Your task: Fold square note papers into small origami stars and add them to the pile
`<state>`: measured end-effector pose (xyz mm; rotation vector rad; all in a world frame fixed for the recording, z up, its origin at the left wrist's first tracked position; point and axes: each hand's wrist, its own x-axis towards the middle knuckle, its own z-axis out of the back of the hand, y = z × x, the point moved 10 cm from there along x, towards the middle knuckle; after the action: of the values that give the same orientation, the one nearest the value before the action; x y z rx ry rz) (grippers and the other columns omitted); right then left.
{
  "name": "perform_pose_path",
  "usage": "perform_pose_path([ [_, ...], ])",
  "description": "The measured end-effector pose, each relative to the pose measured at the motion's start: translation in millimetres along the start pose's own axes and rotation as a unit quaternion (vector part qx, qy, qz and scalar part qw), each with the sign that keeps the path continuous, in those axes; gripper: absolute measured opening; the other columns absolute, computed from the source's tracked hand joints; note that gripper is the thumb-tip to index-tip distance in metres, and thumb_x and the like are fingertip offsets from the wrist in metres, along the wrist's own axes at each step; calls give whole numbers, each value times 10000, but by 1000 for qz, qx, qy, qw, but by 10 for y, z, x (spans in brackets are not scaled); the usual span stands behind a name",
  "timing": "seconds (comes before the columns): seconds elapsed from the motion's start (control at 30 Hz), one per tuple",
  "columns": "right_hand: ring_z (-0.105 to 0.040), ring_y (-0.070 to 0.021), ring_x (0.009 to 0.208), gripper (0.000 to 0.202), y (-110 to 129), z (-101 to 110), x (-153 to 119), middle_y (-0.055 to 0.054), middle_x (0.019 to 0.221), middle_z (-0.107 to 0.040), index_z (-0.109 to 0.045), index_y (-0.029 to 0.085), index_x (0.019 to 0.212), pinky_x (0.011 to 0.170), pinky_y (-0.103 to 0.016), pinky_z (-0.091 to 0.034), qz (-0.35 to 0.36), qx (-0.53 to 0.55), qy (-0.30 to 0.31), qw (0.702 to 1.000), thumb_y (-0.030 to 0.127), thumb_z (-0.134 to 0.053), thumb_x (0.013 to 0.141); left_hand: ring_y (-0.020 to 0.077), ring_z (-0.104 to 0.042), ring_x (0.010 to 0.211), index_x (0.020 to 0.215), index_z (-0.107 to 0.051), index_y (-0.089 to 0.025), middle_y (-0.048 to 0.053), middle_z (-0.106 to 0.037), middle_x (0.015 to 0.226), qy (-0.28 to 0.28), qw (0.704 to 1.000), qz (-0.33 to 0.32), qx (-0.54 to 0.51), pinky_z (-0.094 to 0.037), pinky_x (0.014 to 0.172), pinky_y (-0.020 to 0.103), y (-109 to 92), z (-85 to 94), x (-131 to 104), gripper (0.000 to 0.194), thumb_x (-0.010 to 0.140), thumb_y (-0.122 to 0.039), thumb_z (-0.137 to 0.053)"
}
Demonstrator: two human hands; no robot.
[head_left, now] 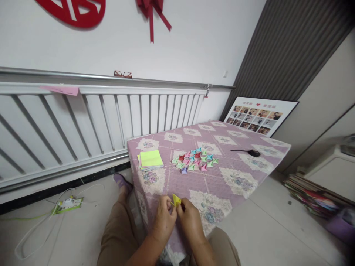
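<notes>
Near the front edge of the table, a small folded yellow paper [176, 200] is pinched between both hands. My left hand [164, 216] closes on its left side, with fingertips bent inward. On its right side, my right hand [190, 218] grips the paper between thumb and fingers. Beyond the hands lies a cluster of small folded paper pieces [197, 155] in green, pink, red, blue and purple. A stack of square paper sheets [150, 159], yellow-green on top, rests at the table's left edge.
The table has a purple floral cloth [177, 184]. A black object with a thin handle [253, 152] lies on its right part. Behind stand a white radiator [144, 111] and a photo board [257, 114]. A power strip [68, 204] is on the floor at left.
</notes>
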<state>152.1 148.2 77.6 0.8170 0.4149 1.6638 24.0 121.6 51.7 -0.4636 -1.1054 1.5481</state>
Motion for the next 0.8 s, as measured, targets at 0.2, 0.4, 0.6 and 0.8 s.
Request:
perform_pose_path([
  [0.2, -504, -140, 500, 172, -71, -21, -18, 7, 557, -572, -468, 232, 626, 500, -234, -315, -22, 22, -2, 1000, 265, -425, 789, 188, -567, 884, 961, -444, -212, 39, -548, 895, 10, 1000, -25, -7, -462, 807, 328, -45, -52, -63, 149, 821, -161, -460],
  [0.4, -506, -138, 507, 166, -76, -46, -32, 11, 552, -572, -481, 231, 617, 504, -228, -325, -28, 46, 4, 999, 265, -444, 775, 188, -567, 903, 954, -445, -216, 43, -564, 921, 27, 998, -48, 20, -453, 828, 328, -41, -90, -47, 216, 802, -69, -405],
  [0.6, -504, -138, 522, 169, -91, -57, -31, 6, 570, -580, -495, 226, 617, 521, -234, -329, -33, 66, 2, 997, 283, -456, 771, 212, -565, 894, 929, -496, -198, 63, -592, 939, 78, 987, -49, 130, -430, 796, 325, -61, -128, 27, 143, 833, -108, -439],
  [0.8, -485, -138, 506, 202, -169, -95, -26, 10, 549, -562, -480, 225, 603, 508, -238, -325, -56, 87, -11, 995, 341, -466, 768, 188, -552, 915, 960, -555, -189, 55, -599, 985, 149, 961, -36, 230, -395, 796, 281, -87, -214, 125, 168, 882, -124, -420],
])
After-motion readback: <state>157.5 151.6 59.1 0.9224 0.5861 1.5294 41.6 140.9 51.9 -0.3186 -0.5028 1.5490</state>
